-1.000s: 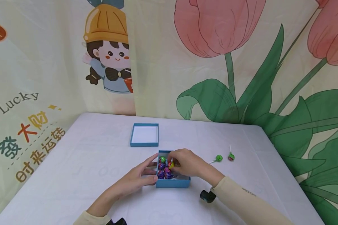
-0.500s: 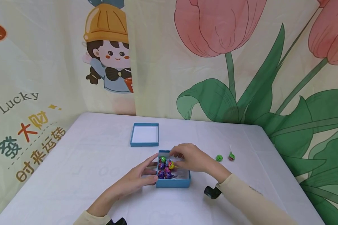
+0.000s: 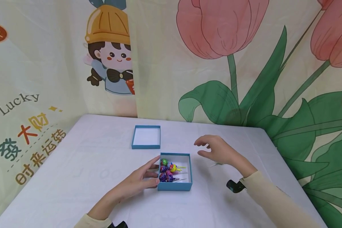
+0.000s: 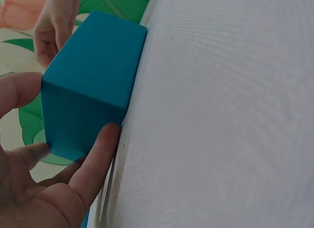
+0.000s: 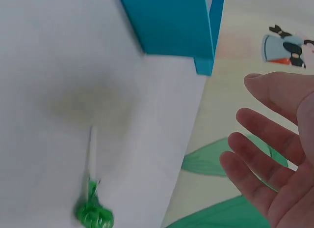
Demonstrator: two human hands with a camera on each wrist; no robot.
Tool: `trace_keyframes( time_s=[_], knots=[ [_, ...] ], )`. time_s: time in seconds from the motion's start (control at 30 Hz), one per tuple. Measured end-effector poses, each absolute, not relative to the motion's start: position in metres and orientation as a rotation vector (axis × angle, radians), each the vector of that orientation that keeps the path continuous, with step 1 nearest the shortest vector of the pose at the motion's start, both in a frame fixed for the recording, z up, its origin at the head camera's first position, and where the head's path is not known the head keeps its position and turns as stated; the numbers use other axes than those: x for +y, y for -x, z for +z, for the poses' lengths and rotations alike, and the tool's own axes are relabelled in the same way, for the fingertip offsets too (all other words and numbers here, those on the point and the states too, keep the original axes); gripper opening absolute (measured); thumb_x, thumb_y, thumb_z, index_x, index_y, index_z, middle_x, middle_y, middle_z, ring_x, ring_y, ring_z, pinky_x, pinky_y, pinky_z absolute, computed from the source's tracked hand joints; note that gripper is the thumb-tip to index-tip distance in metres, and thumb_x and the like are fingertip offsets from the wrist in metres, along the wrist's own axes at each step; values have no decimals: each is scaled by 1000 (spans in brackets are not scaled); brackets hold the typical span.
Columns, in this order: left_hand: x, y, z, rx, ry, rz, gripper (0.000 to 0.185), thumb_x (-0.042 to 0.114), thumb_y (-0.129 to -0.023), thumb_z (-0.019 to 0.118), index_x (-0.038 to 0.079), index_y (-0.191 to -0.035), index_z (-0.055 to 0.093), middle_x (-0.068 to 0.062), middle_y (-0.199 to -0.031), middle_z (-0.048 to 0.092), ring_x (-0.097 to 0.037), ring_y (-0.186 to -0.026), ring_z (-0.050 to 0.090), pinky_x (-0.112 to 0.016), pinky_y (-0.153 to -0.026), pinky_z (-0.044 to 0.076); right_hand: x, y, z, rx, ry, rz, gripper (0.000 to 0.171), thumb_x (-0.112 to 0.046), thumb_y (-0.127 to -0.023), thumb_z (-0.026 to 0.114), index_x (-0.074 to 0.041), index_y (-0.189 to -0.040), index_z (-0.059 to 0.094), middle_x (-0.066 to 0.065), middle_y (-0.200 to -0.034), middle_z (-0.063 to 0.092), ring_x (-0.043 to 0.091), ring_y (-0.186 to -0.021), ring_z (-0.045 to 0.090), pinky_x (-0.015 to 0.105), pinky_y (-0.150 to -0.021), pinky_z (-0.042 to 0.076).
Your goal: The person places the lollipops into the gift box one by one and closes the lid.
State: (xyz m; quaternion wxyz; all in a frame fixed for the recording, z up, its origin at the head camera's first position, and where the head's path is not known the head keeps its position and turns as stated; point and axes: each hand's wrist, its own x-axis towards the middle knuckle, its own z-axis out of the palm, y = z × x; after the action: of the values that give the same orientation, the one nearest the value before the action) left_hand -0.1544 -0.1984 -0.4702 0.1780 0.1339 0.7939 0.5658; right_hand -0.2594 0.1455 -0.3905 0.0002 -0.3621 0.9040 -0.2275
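Observation:
A blue box (image 3: 175,186) without its lid stands on the table. Inside it, several wrapped lollipops (image 3: 167,172) lie at the left, purple, green, red and yellow, their sticks pointing right. My left hand (image 3: 141,179) rests against the box's left wall; in the left wrist view its thumb and fingers (image 4: 100,159) touch the blue sides. To the right of the box, my right hand (image 3: 218,150) hovers with relaxed, parted fingers and holds nothing. Below it lies a green-wrapped lollipop (image 5: 95,213), its white stick toward the box. In the head view the right hand mostly covers it.
Behind the box lies its blue-rimmed lid (image 3: 146,147), white inside facing up. A white cloth (image 3: 108,139) covers the table. Printed curtains (image 3: 159,63) hang along the back and left side.
My right hand has let go of a lollipop in the box, risen out and moved right over the loose green lollipops, hiding them. The left hand has stayed at the box.

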Motion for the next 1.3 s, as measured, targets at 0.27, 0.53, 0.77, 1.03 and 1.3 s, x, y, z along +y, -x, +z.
trace_keyframes(
  time_s=[0.27, 0.53, 0.77, 1.03, 1.3],
  knots=[
    [-198, 154, -470, 2258, -381, 1597, 84, 33, -103, 71, 30, -171, 22, -19, -165, 40, -38, -142, 53, -66, -112, 44, 180, 272, -397, 2876, 1026, -666, 32, -15, -95, 82, -13, -126, 74, -1, -121, 74, 22, -113, 67, 44, -96, 60],
    [-198, 155, -472, 2254, -382, 1599, 84, 34, -103, 71, 31, -171, 21, -19, -165, 40, -38, -141, 53, -65, -112, 45, 215, 287, -414, 2865, 956, -697, 31, -11, -97, 78, -6, -127, 73, 12, -122, 74, 37, -116, 68, 54, -98, 58],
    [-199, 155, -472, 2255, -392, 1599, 84, 34, -103, 71, 32, -171, 21, -19, -165, 40, -39, -142, 53, -64, -112, 46, 241, 294, -430, 2854, 870, -704, 28, -9, -97, 78, -4, -125, 74, 12, -120, 75, 34, -114, 68, 56, -99, 57],
    [-198, 155, -472, 2255, -388, 1593, 84, 35, -103, 70, 33, -171, 21, -18, -165, 40, -39, -142, 52, -65, -112, 45, 265, 297, -446, 2881, 821, -703, 25, -11, -97, 77, -6, -122, 74, 8, -116, 76, 29, -110, 69, 57, -98, 57],
    [-198, 154, -471, 2260, -388, 1596, 84, 34, -103, 71, 32, -171, 22, -18, -165, 40, -39, -142, 53, -66, -112, 45, 278, 288, -452, 2889, 745, -693, 25, -15, -96, 79, -8, -120, 75, 3, -112, 76, 28, -108, 68, 58, -100, 56]
  ],
)
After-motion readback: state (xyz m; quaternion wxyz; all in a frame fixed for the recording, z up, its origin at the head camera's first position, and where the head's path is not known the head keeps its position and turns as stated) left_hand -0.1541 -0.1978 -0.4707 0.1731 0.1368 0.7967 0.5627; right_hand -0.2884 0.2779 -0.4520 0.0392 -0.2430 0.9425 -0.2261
